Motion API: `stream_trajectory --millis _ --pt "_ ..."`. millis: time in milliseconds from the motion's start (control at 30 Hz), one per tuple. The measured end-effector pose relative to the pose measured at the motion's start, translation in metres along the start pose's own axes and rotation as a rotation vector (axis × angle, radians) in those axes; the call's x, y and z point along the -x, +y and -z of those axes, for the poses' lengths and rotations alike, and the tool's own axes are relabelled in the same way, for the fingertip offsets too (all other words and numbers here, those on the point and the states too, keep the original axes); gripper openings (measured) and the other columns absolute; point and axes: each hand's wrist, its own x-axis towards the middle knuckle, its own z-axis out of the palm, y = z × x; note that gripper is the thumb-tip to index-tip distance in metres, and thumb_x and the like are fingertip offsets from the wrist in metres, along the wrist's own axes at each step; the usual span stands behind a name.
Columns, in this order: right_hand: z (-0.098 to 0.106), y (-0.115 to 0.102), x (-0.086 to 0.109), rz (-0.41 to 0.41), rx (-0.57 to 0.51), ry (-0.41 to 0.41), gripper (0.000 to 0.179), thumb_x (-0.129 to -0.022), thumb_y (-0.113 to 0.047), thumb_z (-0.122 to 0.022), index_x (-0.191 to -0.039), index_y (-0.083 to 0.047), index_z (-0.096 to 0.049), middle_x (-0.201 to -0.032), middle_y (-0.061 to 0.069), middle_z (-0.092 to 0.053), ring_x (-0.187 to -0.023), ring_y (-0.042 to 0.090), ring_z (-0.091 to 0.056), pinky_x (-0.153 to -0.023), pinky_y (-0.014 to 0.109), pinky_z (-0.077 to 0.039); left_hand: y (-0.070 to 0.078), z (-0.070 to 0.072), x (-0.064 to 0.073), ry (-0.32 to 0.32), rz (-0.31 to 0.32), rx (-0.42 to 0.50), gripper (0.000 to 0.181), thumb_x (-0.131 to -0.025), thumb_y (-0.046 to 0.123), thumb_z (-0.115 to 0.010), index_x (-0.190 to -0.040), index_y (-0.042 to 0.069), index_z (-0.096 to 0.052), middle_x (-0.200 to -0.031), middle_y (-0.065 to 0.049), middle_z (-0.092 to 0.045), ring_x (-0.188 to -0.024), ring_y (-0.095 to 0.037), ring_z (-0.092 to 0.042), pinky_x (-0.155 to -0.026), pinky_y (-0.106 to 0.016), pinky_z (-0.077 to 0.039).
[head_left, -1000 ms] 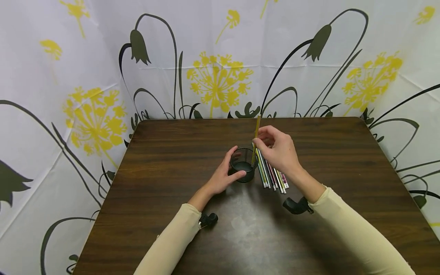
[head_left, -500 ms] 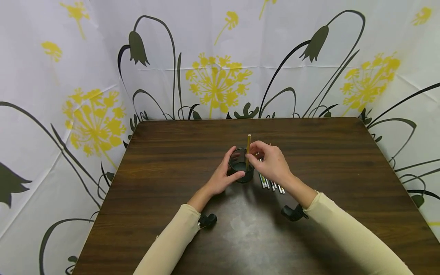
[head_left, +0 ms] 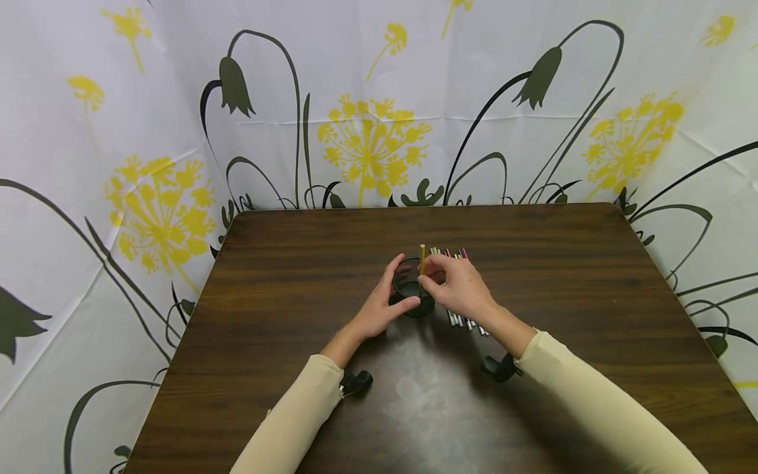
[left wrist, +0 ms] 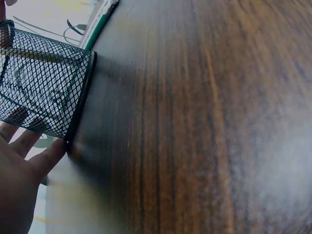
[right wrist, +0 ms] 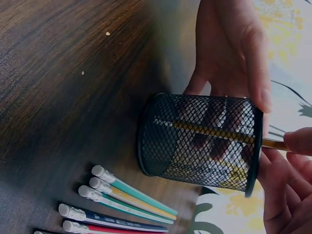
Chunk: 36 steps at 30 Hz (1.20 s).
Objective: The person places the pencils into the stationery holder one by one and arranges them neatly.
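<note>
A black wire-mesh pencil cup (head_left: 419,309) stands on the table, open end up. My left hand (head_left: 379,307) holds it from the left, with the thumb near the rim and the fingers around the far side. My right hand (head_left: 463,286) pinches a yellow pencil (head_left: 422,254) between thumb and fingers at the cup's mouth. Through the mesh in the right wrist view, the pencil (right wrist: 214,130) reaches down inside the cup, its eraser end near the bottom. Loose pencils (right wrist: 129,197) in several colours lie to the right of the cup, partly hidden by my right hand in the head view.
The dark wood-grain table (head_left: 284,283) extends around the cup on all sides. A white curtain (head_left: 367,79) with yellow and dark green plant prints hangs behind it. Small black cameras (head_left: 357,382) are strapped at both wrists.
My right hand has moved left and down, lowering the yellow pencil into the cup; the pencil now stands more upright. My left hand keeps its hold on the cup.
</note>
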Motion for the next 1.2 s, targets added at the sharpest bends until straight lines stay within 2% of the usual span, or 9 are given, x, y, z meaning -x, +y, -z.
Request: stream_trajectory --millis 200,367,700,767,867,967,1067,1133,1200 --pt "-0.001 0.003 -0.002 -0.018 -0.015 -0.013 0.007 -0.089 -0.014 -0.072 -0.093 -0.011 -0.068 -0.087 0.000 -0.070 -0.074 0.014 -0.068 -0.068 0.033 -0.056 -0.001 0.000 0.000 -0.001 0.005 -0.005 0.085 -0.094 0.019 -0.066 -0.156 0.035 -0.010 -0.153 -0.017 -0.034 -0.139 -0.023 -0.035 -0.105 -0.050 -0.038" --pt "-0.003 0.004 -0.003 -0.030 -0.004 -0.034 0.008 -0.089 -0.016 -0.073 -0.094 -0.011 -0.068 -0.087 -0.001 -0.071 -0.074 0.013 -0.069 -0.069 0.034 -0.056 0.000 0.000 0.001 0.000 0.010 -0.010 0.085 -0.094 0.024 -0.067 -0.157 0.033 -0.010 -0.153 -0.016 -0.033 -0.139 -0.025 -0.036 -0.104 -0.051 -0.039" --pt "-0.004 0.004 -0.009 -0.038 0.029 -0.015 0.014 -0.089 -0.018 -0.073 -0.097 -0.008 -0.068 -0.087 0.000 -0.072 -0.075 0.013 -0.069 -0.071 0.036 -0.056 0.000 0.000 -0.001 -0.006 -0.001 0.011 0.085 -0.094 0.020 -0.067 -0.157 0.032 -0.011 -0.153 -0.017 -0.033 -0.139 -0.026 -0.036 -0.105 -0.052 -0.038" --pt "-0.005 0.005 -0.010 -0.052 0.043 -0.012 0.015 -0.089 -0.020 -0.073 -0.098 -0.009 -0.069 -0.087 0.000 -0.072 -0.075 0.013 -0.069 -0.085 0.041 -0.052 0.000 0.001 -0.001 -0.013 0.005 0.013 0.085 -0.094 0.019 -0.067 -0.157 0.029 -0.010 -0.153 -0.017 -0.032 -0.138 -0.030 -0.036 -0.105 -0.054 -0.037" --pt "-0.006 0.005 -0.012 -0.076 0.065 -0.003 0.015 -0.089 -0.022 -0.073 -0.098 -0.011 -0.069 -0.086 -0.003 -0.072 -0.075 0.012 -0.069 -0.105 0.054 -0.034 0.006 0.002 0.001 -0.028 0.024 0.021 0.086 -0.095 0.018 -0.066 -0.158 0.024 -0.009 -0.155 -0.018 -0.029 -0.137 -0.035 -0.037 -0.106 -0.056 -0.034" --pt "-0.008 0.006 -0.015 -0.092 0.073 0.016 0.015 -0.089 -0.024 -0.074 -0.097 -0.012 -0.070 -0.084 -0.004 -0.072 -0.074 0.012 -0.068 -0.109 0.060 -0.024 0.017 0.004 0.003 -0.040 0.043 0.019 0.085 -0.096 0.020 -0.065 -0.158 0.022 -0.008 -0.157 -0.019 -0.025 -0.138 -0.036 -0.035 -0.108 -0.056 -0.032" --pt "-0.010 0.006 -0.019 -0.104 0.075 0.036 0.015 -0.088 -0.023 -0.075 -0.096 -0.011 -0.071 -0.083 -0.003 -0.072 -0.073 0.012 -0.068 -0.100 0.050 -0.041 0.017 0.004 0.003 -0.032 0.058 0.000 0.084 -0.096 0.022 -0.065 -0.158 0.029 -0.008 -0.159 -0.012 -0.022 -0.140 -0.029 -0.033 -0.108 -0.053 -0.033" --pt "-0.011 0.006 -0.021 -0.113 0.081 0.049 0.015 -0.087 -0.022 -0.076 -0.095 -0.009 -0.072 -0.082 -0.002 -0.072 -0.071 0.012 -0.068 -0.083 0.040 -0.052 0.008 0.002 0.002 -0.021 0.064 -0.013 0.084 -0.096 0.024 -0.065 -0.156 0.038 -0.007 -0.161 -0.004 -0.019 -0.141 -0.022 -0.031 -0.108 -0.052 -0.033" --pt "-0.011 0.006 -0.023 -0.125 0.094 0.058 0.015 -0.087 -0.021 -0.076 -0.095 -0.008 -0.073 -0.082 -0.001 -0.072 -0.070 0.012 -0.067 -0.069 0.034 -0.054 0.002 0.001 0.001 -0.017 0.064 -0.018 0.085 -0.096 0.022 -0.064 -0.155 0.041 -0.007 -0.161 0.001 -0.016 -0.142 -0.019 -0.028 -0.108 -0.052 -0.033"
